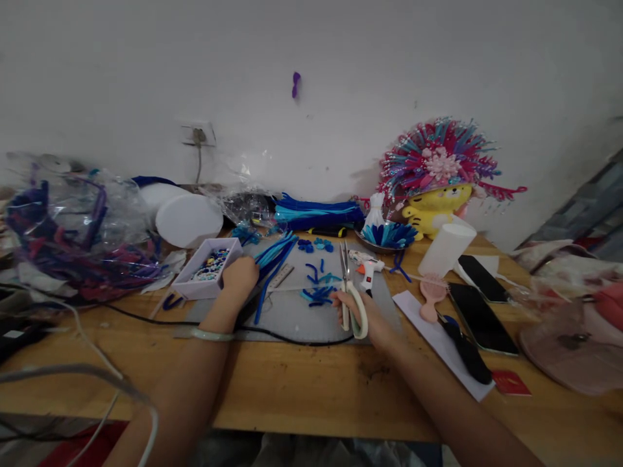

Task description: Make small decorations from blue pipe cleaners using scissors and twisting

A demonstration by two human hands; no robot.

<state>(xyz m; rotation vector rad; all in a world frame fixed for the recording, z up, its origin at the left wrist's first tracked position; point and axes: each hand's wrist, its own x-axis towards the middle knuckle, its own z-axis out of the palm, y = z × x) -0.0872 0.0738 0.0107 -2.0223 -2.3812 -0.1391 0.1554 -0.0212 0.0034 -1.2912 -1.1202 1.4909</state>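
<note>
My left hand [240, 275] is closed on a bundle of blue pipe cleaners [276, 254], beside a white box of beads [207, 266]. The strands fan out to the right from the fist, and one dark blue strand hangs down onto the grey mat [292, 323]. In my right hand [349, 309] is a pair of scissors [359, 312] with cream handles, its blades pointing away from me. Short cut pieces of blue pipe cleaner [317, 295] lie on the mat just left of the scissors. Small blue flower shapes [315, 245] rest farther back.
A hot glue gun [368, 267] lies right of the scissors. Behind are a dish of blue tufts [389, 237], yellow-handled pliers [327, 231] and a yellow plush toy [435, 211] with a decorated headdress. Phones [481, 318] lie at right. A black cable [287, 338] crosses the mat's front.
</note>
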